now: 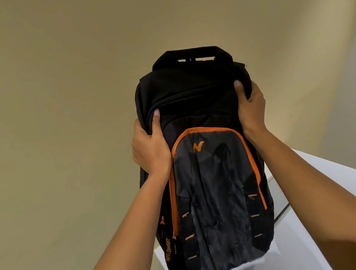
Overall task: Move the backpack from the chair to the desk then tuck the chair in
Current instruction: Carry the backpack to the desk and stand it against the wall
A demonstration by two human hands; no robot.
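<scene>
Closest to the camera you've got both bare forearms reaching up and forward from the bottom corners, meeting on a black backpack (211, 176) with a grey front pocket and orange zip trim. The bag stands upright with its bottom resting on the white desk (326, 239), right near the desk's left edge, front pocket facing the person. There's orange lettering running down its left side and a little orange logo near the top of the pocket. The left hand (151, 148) is clamped on the left side of the bag about at the top of the pocket, thumb pressed onto the front, the other fingers wrapped round behind where you can't see them. The right hand (252, 105) grips the opposite side a bit higher up, thumb dug into the black fabric, rest of the fingers hidden behind too. Up top the carry handle (184, 55) sticks out, untouched. Behind all that it's just a plain beige wall (49, 84), with something dark poking in at the far right edge that I can't make out.
</scene>
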